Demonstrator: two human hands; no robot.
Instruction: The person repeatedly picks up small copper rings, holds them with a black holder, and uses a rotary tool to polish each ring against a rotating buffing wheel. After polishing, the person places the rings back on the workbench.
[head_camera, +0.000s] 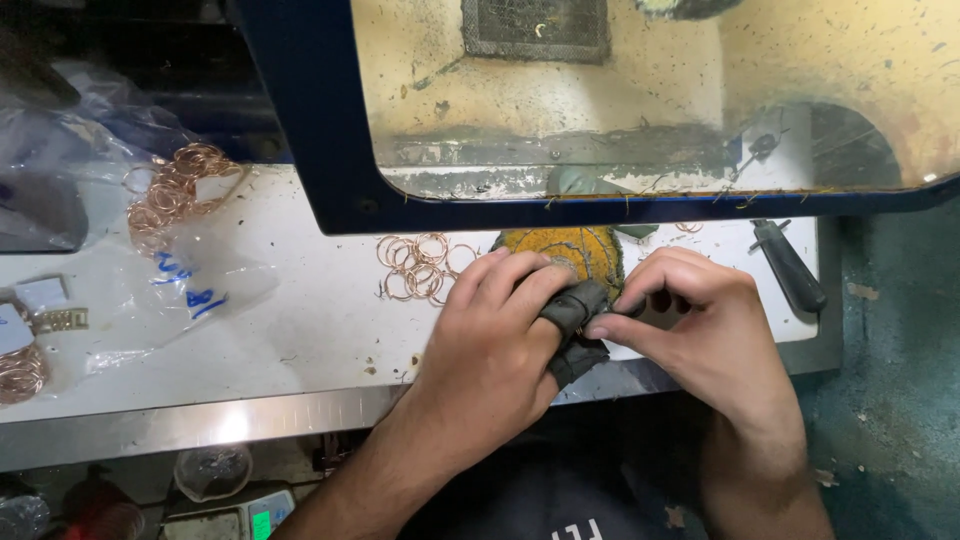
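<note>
Both hands meet at the front of the white bench (300, 330), just below a yellow-crusted buffing wheel (570, 250); the left hand (490, 350) has its fingers curled tight round a dark cloth pad (572, 318), thumb pressed on top; the right hand (700, 330) pinches the pad's other edge between thumb and forefinger (what lies inside the cloth is hidden); loose copper-coloured rings (420, 265) lie just left of the wheel; a black-handled tool (790, 265) rests to the right.

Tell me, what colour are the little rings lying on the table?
The rings are coppery pink, clearest in the head view.
</note>
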